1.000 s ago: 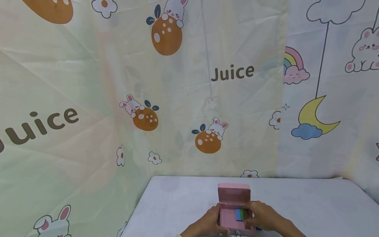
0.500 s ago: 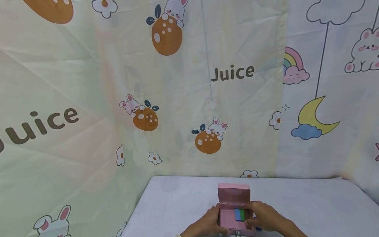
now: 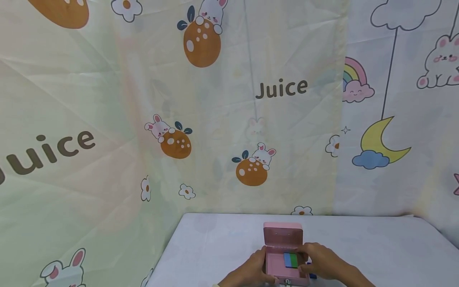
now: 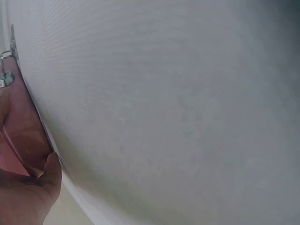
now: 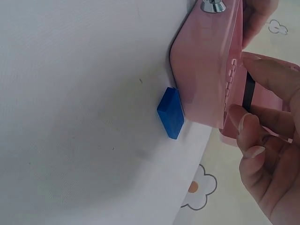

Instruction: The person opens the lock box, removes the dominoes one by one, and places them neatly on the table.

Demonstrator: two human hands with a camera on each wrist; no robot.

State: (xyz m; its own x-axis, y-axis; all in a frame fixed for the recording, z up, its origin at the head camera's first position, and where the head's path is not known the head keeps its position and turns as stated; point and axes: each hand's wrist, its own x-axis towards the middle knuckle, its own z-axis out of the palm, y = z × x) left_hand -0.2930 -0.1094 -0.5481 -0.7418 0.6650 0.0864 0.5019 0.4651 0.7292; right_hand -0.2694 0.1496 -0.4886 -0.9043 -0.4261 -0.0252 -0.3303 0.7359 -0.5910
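A pink metal box (image 3: 274, 261) stands on the table with its hinged lid (image 3: 283, 237) raised. Inside it a light blue block (image 3: 287, 260) and a green block (image 3: 294, 260) lie side by side. My left hand (image 3: 254, 268) grips the box's left side, thumb at the front corner. At the right side of the box, my right hand (image 3: 320, 261) reaches over the rim. In the right wrist view its thumb and fingers pinch a thin black block (image 5: 249, 91), which those fingers hide in the head view.
A dark blue block (image 5: 171, 112) lies on the white table (image 3: 215, 243) against the outside of the box, at its right. A metal lock (image 5: 213, 5) sits on the box's front. Printed cloth curtains (image 3: 215, 99) hang behind and to the left.
The right hand has shifted slightly to the right, and more of the green block and of the dark blue block now shows. The left hand and the box stay put.
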